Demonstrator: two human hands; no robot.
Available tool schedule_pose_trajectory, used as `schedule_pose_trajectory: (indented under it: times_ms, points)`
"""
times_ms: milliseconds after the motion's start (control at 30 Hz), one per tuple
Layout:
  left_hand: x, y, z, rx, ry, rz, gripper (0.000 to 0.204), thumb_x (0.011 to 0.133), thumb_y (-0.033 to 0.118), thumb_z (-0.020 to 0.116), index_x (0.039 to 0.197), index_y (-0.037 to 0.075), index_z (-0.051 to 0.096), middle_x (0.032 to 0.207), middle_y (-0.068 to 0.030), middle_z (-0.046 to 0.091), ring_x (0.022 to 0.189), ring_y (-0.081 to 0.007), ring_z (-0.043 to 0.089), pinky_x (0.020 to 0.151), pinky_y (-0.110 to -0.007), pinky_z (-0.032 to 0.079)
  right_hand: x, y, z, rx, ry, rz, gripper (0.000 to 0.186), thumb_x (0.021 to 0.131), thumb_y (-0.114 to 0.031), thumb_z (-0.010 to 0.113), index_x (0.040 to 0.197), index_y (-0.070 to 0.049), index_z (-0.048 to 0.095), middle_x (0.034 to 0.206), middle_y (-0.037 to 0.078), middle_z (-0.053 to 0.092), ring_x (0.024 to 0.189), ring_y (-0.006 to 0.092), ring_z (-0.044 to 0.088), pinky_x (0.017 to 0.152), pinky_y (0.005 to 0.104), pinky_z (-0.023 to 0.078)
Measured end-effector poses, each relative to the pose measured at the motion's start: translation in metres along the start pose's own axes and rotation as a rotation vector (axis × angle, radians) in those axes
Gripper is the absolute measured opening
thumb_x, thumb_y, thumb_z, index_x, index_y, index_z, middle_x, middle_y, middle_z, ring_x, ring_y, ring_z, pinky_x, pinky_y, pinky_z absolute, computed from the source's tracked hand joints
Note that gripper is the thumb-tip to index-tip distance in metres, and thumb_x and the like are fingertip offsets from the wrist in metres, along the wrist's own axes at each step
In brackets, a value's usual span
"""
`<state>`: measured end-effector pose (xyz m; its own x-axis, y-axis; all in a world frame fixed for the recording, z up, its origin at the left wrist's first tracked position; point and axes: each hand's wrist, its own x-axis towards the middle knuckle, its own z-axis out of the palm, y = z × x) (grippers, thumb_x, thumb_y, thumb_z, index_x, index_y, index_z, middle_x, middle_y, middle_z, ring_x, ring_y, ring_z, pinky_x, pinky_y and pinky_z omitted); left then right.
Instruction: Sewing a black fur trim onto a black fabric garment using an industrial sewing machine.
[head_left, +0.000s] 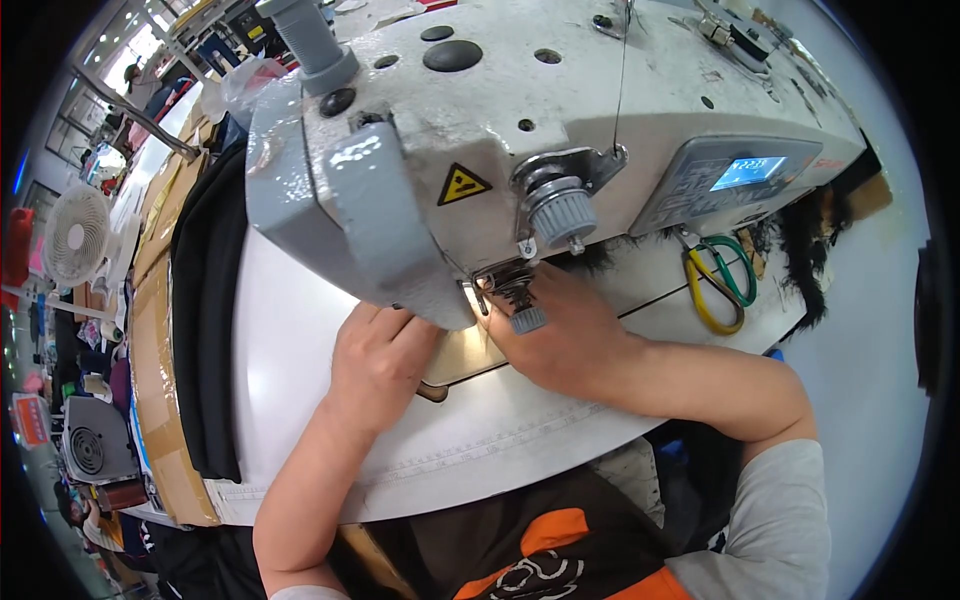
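Note:
A white and grey sewing machine [560, 90] fills the upper middle, its needle area lit from below the head. My left hand [385, 350] is left of the needle area, fingers bent and closed; the machine head covers their tips. Close on the other side, my right hand [560, 330] reaches in behind the thread tension spring and its lower knob [528, 319]. Most of its fingers are hidden there. What either hand holds cannot be made out. Beneath them lies the shiny metal needle plate [465, 357]. A larger tension dial [562, 212] sits above my right hand.
Scissors with yellow and green handles [720, 285] lie right of my right hand. Dark furry scraps [803, 250] lie at the far right. Folded black fabric [208, 320] borders the white table [300, 410] on the left, beside taped cardboard [160, 350]. A fan [76, 234] stands farther left.

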<state>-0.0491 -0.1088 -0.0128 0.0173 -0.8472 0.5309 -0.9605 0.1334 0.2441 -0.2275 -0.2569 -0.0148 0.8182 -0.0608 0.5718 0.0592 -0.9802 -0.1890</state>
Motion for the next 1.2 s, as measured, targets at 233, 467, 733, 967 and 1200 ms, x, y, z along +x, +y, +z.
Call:
schedule_pose_trajectory:
  times_ms: [233,467,733,967,1200]
  points:
    - [-0.001,-0.002,0.000,0.080,-0.034,-0.026,0.013,0.071,0.000,0.073,0.083,0.004,0.068,0.078,-0.0088,0.061,0.079,-0.0310,0.062,0.068,-0.040,0.052,0.002,-0.002,-0.003,0.046,-0.127,0.063,0.023,0.076,-0.007,0.063,0.096,0.005,0.069,0.111,0.017,0.062,0.111,0.0348,0.057,0.103,0.0440,0.049]
    - [0.001,0.000,-0.011,0.077,-0.098,0.054,0.034,0.077,0.000,0.069,0.111,0.002,0.071,0.108,-0.0108,0.070,0.088,-0.0290,0.065,0.077,-0.039,0.055,0.000,0.002,-0.002,-0.144,-0.200,-0.024,0.018,0.075,-0.011,0.065,0.084,0.001,0.074,0.109,0.016,0.063,0.111,0.0337,0.057,0.105,0.0467,0.046]
    - [0.003,0.011,-0.020,0.294,-0.197,0.171,0.036,0.078,0.004,0.069,0.113,-0.004,0.072,0.101,-0.0067,0.063,0.098,-0.0239,0.062,0.088,-0.030,0.055,-0.003,0.015,-0.013,-0.119,-0.355,-0.060,0.022,0.089,-0.004,0.060,0.109,-0.001,0.070,0.118,0.017,0.063,0.112,0.0365,0.059,0.100,0.0494,0.047]
    - [0.002,0.011,-0.020,0.334,-0.286,0.184,0.035,0.079,0.007,0.068,0.111,-0.005,0.072,0.102,-0.0074,0.062,0.102,-0.0225,0.060,0.090,-0.028,0.054,0.006,0.002,-0.025,-0.139,-0.550,0.126,0.051,0.094,-0.003,0.055,0.143,-0.013,0.061,0.138,0.015,0.060,0.130,0.0364,0.053,0.112,0.0491,0.040]
    - [0.001,0.010,-0.019,0.325,-0.330,0.167,0.034,0.074,0.009,0.068,0.106,-0.004,0.071,0.103,-0.0082,0.060,0.103,-0.0231,0.061,0.087,-0.029,0.055,-0.002,0.012,-0.014,-0.215,-0.338,-0.028,0.057,0.085,-0.002,0.060,0.141,-0.010,0.062,0.121,0.012,0.066,0.117,0.0322,0.060,0.102,0.0466,0.047]
